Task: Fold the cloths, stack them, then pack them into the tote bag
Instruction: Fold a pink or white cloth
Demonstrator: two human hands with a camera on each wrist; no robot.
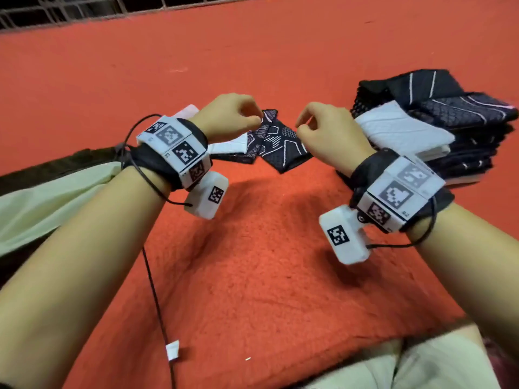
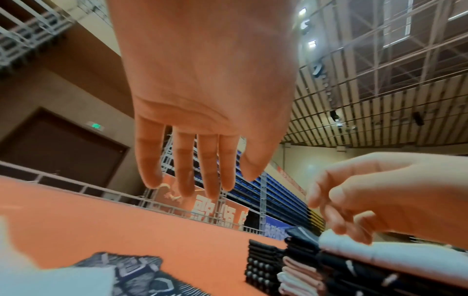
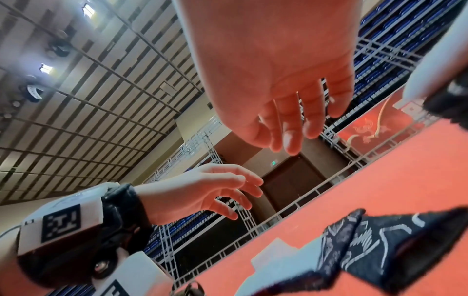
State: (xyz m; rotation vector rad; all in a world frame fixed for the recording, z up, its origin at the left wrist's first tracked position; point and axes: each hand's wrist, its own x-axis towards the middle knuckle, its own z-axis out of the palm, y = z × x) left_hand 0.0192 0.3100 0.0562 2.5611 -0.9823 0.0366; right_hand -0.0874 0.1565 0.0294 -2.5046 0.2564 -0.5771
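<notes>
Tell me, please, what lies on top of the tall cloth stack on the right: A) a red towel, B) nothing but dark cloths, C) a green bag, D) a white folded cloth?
D: a white folded cloth lies on top of the dark stack, beside the right hand.

two hands [image 1: 230, 116], one cloth stack [image 1: 438, 127]

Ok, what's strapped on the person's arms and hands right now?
Bare forearms, no sleeves or gloves. Each wrist wears a black band with white blocks printed with black square markers. A white camera box, also marked, hangs below each wrist. Thin black cables loop from both.
</notes>
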